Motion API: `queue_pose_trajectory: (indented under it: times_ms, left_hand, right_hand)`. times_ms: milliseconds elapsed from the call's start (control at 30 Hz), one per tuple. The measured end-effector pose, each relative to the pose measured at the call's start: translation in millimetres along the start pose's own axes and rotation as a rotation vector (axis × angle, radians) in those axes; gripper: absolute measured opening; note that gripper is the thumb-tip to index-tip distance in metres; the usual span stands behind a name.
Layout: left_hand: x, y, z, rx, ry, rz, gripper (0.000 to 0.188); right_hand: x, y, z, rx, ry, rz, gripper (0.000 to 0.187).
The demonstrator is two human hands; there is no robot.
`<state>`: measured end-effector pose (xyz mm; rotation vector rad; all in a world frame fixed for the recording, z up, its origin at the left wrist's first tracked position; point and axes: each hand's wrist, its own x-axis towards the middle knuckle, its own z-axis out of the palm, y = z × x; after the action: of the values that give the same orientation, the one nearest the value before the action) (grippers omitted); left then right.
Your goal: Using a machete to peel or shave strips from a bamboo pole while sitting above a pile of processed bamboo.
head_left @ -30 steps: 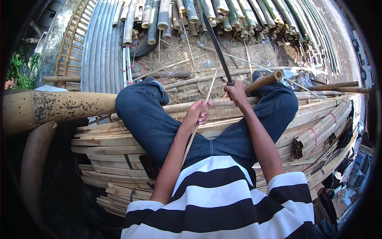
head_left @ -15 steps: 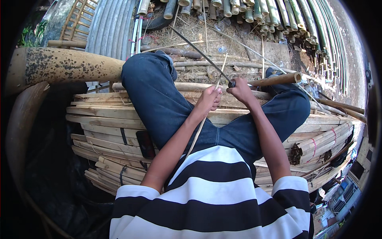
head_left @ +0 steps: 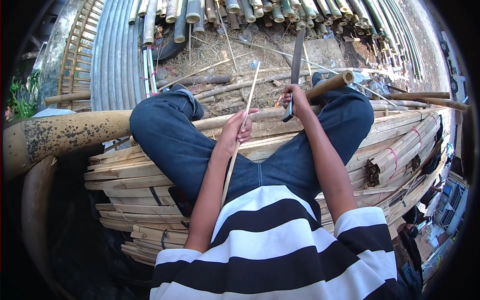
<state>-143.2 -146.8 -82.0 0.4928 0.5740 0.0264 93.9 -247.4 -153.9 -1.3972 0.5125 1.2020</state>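
Observation:
My left hand [head_left: 234, 131] is closed around a thin, pale bamboo strip [head_left: 252, 87]. The strip slants from my lap up to a tip beyond my knees, with one finger pointing to the right off it. To the right, my right hand [head_left: 297, 100] grips the dark handle of a machete [head_left: 297, 57]. Its long blade points up and away from me, apart from the strip. Between my legs, in front of both hands, lies a bamboo pole [head_left: 212, 121].
Split bamboo slats [head_left: 125, 172] are stacked under and around my legs. A thick bamboo trunk [head_left: 75, 134] lies by my left knee, and a cut pole [head_left: 332, 85] by the right. Many bamboo poles [head_left: 345, 15] lie at the far side, near corrugated sheeting [head_left: 112, 55].
The machete has come away from the strip and swung from slanting left to nearly upright. My left hand has moved left and nearer, still holding the strip. The view has shifted.

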Motion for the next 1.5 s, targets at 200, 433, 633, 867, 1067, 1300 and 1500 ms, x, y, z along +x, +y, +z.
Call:
queue_pose_trajectory:
  times_ms: [200,433,633,867,1067,1300,1500]
  left_hand:
    - [3,-7,-15,-0.141,0.044,-0.056,0.029]
    - [1,-8,-15,0.034,0.132,0.042,0.047]
    - [-1,-18,-13,0.227,0.240,0.090,0.051]
    - [-2,-1,-4,-0.005,0.106,0.059,0.044]
    - [2,-13,-21,-0.241,0.106,-0.039,0.049]
    - [-1,-13,-20,-0.195,0.103,0.033,0.041]
    - [-15,-17,-4,-0.050,0.209,0.111,0.043]
  right_hand:
    - [-32,9,25,-0.341,-0.081,-0.186,0.015]
    - [-48,33,50,-1.069,-0.317,-0.594,0.024]
    - [-38,28,45,-1.573,-0.190,-0.753,0.025]
    - [-11,10,9,-0.842,0.105,-0.372,0.016]
    - [-43,12,22,-0.398,-0.071,-0.343,0.017]
    - [-52,39,45,-1.234,-0.282,-0.731,0.026]
    - [-29,39,36,-1.409,-0.102,-0.824,0.032]
